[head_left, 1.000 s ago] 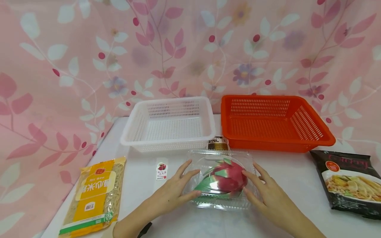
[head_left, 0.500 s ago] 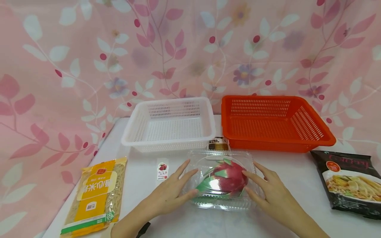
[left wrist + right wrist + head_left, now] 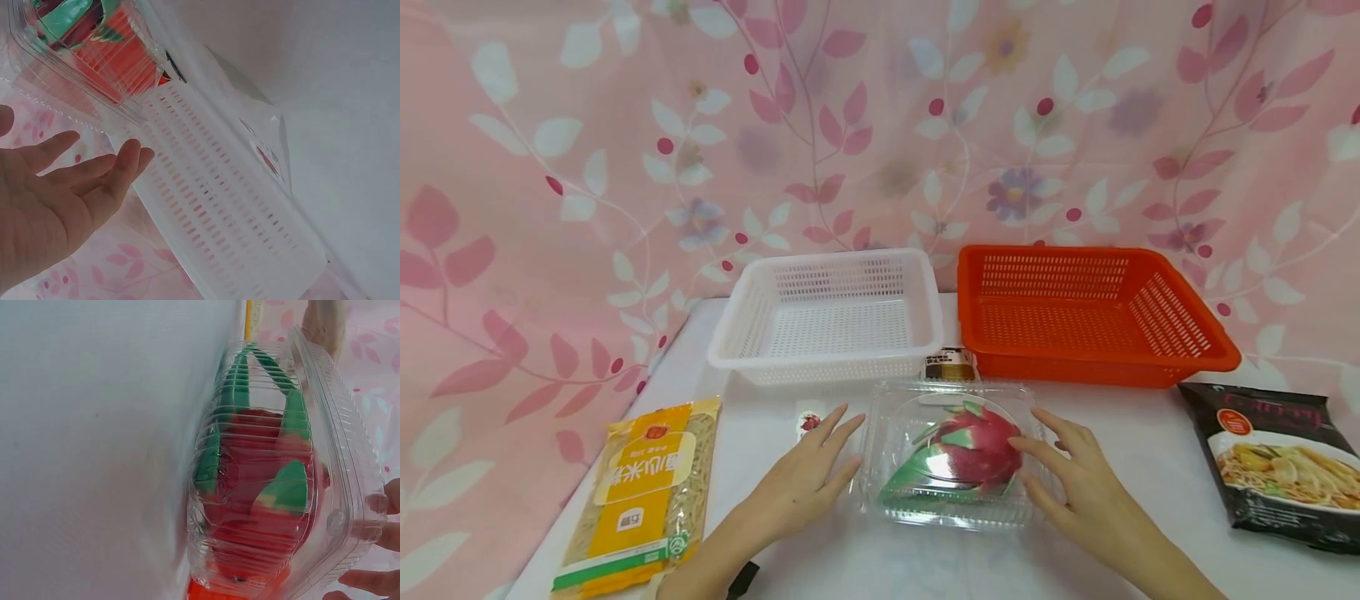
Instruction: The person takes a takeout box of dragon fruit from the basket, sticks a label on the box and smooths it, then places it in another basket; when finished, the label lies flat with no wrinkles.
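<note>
A closed clear plastic clamshell box (image 3: 898, 408) sits in front of me with a dragon fruit (image 3: 981, 450) inside, red with green scales. My left hand (image 3: 793, 492) hovers just left of the box, fingers spread, holding nothing; the left wrist view shows a gap between its fingertips and the box. Beyond those fingers lies a small clear packet with a dragon fruit label (image 3: 809, 420), partly hidden by the hand. My right hand (image 3: 1078, 487) touches the box's right side with extended fingers, as the right wrist view also shows at the rim.
A white basket (image 3: 827, 367) and a red basket (image 3: 1075, 371) stand at the back. Between them is a small dark-labelled item (image 3: 950, 367). A yellow bag of rice noodles (image 3: 640, 492) lies at the left, a black noodle packet (image 3: 1277, 458) at the right.
My left hand has drawn away from the box to the left, now partly covering the labelled packet. The right hand stays at the box's right side. The box has hardly moved.
</note>
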Demonstrator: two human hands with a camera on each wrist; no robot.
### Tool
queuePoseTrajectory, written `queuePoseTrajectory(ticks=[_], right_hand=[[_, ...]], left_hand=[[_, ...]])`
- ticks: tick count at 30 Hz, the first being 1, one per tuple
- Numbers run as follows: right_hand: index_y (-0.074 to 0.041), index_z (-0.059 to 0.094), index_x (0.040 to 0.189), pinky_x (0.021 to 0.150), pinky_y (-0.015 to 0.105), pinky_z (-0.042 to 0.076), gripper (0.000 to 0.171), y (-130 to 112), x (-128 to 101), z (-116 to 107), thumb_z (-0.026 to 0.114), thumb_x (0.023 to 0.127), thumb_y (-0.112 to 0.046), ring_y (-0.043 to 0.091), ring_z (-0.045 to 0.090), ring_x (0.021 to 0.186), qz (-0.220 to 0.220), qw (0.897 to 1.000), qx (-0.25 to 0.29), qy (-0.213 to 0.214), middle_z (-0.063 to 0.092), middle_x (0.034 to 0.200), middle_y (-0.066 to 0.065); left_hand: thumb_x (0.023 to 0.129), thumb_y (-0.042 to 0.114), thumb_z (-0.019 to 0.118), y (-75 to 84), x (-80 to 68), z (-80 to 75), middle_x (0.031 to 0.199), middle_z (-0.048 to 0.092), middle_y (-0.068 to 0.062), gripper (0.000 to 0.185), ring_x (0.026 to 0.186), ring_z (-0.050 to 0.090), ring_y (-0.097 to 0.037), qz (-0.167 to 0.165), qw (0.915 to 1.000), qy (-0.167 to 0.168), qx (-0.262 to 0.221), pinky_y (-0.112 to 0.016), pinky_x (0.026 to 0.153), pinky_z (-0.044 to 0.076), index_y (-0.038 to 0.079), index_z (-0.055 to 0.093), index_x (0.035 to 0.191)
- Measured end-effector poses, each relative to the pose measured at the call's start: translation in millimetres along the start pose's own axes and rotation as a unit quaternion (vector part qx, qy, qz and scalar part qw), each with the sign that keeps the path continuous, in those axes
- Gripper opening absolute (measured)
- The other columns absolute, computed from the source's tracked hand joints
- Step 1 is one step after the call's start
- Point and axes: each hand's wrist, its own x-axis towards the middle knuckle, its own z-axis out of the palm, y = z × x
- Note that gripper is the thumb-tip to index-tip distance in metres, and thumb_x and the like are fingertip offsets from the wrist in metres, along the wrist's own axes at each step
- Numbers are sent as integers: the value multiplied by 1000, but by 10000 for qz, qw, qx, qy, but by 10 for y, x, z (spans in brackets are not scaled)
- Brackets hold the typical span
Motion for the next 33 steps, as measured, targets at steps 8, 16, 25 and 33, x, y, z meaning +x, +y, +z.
queuePoseTrajectory(ticks=[8,16,25,33], right_hand=[[-17,65,107,75,41,50,44,3,14,15,76,66,-6,22,41,110,-381,9991,61,183,44,133,9],[-21,65,107,73,36,53,44,-20,16,21,77,67,-7,18,41,110,-351,9992,174,34,42,133,5],[-21,65,109,73,32,53,47,2,-4,26,77,66,-6,16,41,109,-448,9987,210,71,41,134,6],[-20,65,108,86,9,37,31,42,-34,53,72,77,-17,19,42,108,-744,9959,412,324,43,134,7]], left_hand=[[90,35,56,-259,49,5,145,27,-19,56,130,29,-36,-545,9982,-235,-94,-54,98,31,11,40,138],[87,23,61,-585,118,13,146,26,-20,59,126,27,-48,-930,9920,-845,70,-60,97,27,3,38,137],[87,8,59,-672,149,29,143,30,-22,52,125,28,-49,-837,9881,-1279,191,-59,97,28,0,41,135],[84,17,65,-698,133,71,141,34,-20,55,123,29,-50,-652,9889,-1198,590,-62,94,28,2,45,133]])
